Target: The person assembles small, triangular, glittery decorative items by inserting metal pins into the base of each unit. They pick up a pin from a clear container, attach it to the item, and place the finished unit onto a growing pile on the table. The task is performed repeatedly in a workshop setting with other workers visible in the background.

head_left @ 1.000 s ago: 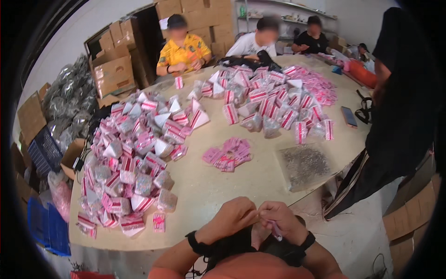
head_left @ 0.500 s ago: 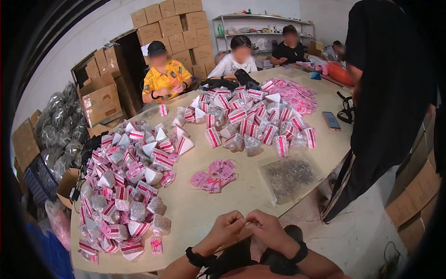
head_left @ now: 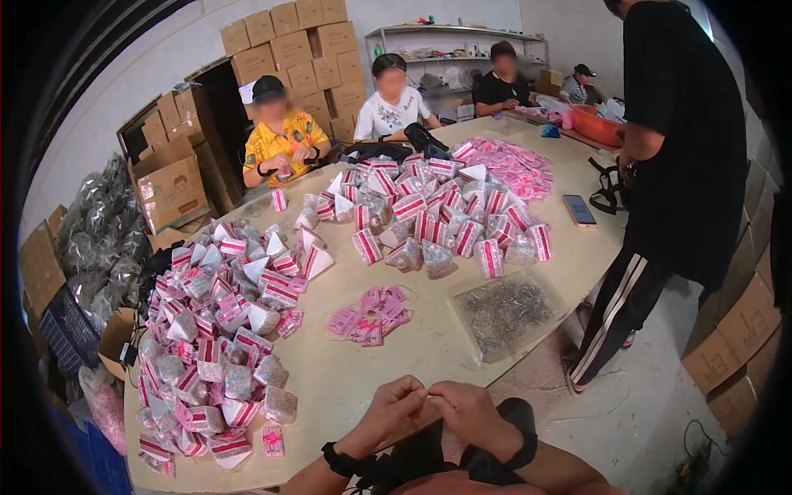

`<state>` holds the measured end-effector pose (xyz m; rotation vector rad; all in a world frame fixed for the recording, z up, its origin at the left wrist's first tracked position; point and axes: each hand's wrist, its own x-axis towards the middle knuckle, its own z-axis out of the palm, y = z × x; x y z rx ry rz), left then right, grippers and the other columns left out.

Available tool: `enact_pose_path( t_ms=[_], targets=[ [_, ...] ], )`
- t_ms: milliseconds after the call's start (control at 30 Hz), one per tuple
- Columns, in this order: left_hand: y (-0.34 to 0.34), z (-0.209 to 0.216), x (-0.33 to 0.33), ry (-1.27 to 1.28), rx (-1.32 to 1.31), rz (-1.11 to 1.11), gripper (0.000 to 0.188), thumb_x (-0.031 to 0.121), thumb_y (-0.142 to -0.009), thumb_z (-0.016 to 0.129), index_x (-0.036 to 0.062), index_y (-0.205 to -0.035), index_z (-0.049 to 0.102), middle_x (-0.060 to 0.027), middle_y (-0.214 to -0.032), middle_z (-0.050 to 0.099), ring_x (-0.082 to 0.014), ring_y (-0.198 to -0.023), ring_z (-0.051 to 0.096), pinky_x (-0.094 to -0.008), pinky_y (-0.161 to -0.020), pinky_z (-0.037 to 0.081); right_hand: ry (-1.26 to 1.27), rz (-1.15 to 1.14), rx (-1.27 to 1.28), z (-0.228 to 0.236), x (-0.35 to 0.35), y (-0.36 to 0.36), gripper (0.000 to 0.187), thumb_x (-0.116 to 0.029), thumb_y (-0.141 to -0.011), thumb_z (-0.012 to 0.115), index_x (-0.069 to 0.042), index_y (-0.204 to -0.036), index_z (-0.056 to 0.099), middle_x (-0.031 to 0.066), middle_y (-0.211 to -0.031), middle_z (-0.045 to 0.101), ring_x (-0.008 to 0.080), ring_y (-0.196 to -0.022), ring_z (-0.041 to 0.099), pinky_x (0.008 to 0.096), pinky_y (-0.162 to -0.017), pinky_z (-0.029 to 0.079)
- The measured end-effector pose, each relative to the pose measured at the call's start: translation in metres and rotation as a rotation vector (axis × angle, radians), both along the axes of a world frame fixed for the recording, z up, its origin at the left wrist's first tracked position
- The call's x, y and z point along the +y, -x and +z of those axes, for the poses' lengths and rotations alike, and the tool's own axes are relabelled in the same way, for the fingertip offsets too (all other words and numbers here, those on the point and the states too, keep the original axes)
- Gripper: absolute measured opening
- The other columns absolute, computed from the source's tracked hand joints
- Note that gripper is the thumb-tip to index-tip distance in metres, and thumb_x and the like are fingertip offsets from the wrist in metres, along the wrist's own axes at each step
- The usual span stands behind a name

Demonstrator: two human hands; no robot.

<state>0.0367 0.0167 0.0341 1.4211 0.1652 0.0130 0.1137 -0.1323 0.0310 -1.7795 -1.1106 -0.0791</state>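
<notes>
Close to the table's near edge, my left hand (head_left: 393, 411) and my right hand (head_left: 470, 417) meet with their fingertips pinched together. A tiny pale bit shows between the fingers, too small to name. Both hands are closed, and each wrist wears a black band. Beyond them on the table (head_left: 346, 384) lies a loose cluster of pink printed cards (head_left: 371, 317), some with thin loops. To its right is a clear shallow tray (head_left: 467, 334) full of small, thin, dark metallic pieces.
Clear packs with pink-and-white tops form a big heap (head_left: 219, 346) at left and another heap (head_left: 429, 214) farther back. Flat pink packaging (head_left: 516, 169) and a phone (head_left: 580, 210) lie beyond. A person in black (head_left: 685, 148) stands at right; several others sit across the table.
My hands stay pinched together in nearly the same place. The view has shifted slightly. The standing person at right has moved back from the table, and the seated person in white sits more upright.
</notes>
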Motion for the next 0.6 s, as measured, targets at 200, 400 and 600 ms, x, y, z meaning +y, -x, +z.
enact_pose_path(
  t_ms=[200,400,600],
  targets=[
    [-0.008,0.035,0.024,-0.174,0.005,-0.021,0.008,0.012,-0.086,0.053,0.0047,-0.082,0.054,0.0020,-0.070,0.052,-0.0046,-0.061,0.049,-0.0193,-0.056,0.042,-0.082,0.081,0.716,-0.009,-0.003,-0.013,0.013,-0.008,-0.082,0.056,0.002,-0.089,0.060,0.0070,-0.069,0.062,0.0119,-0.063,0.059,0.0247,-0.058,0.046],
    [-0.044,0.118,0.053,-0.312,-0.182,0.077,0.003,0.003,-0.079,0.051,0.0035,-0.077,0.052,-0.0015,-0.063,0.051,-0.0085,-0.055,0.049,-0.0206,-0.053,0.040,-0.076,0.056,0.935,-0.017,-0.003,-0.021,0.014,-0.008,-0.083,0.056,0.004,-0.090,0.059,0.0038,-0.067,0.060,0.0084,-0.060,0.056,0.0214,-0.055,0.043],
    [-0.121,0.186,0.097,-0.481,-0.255,0.278,0.003,0.005,-0.078,0.053,0.0035,-0.079,0.054,-0.0012,-0.067,0.053,-0.0097,-0.057,0.051,-0.0214,-0.053,0.041,-0.110,0.176,1.097,-0.027,0.009,-0.027,0.016,-0.008,-0.083,0.056,0.002,-0.096,0.058,0.0049,-0.067,0.059,0.0052,-0.050,0.047,0.0179,-0.044,0.037]
  ],
)
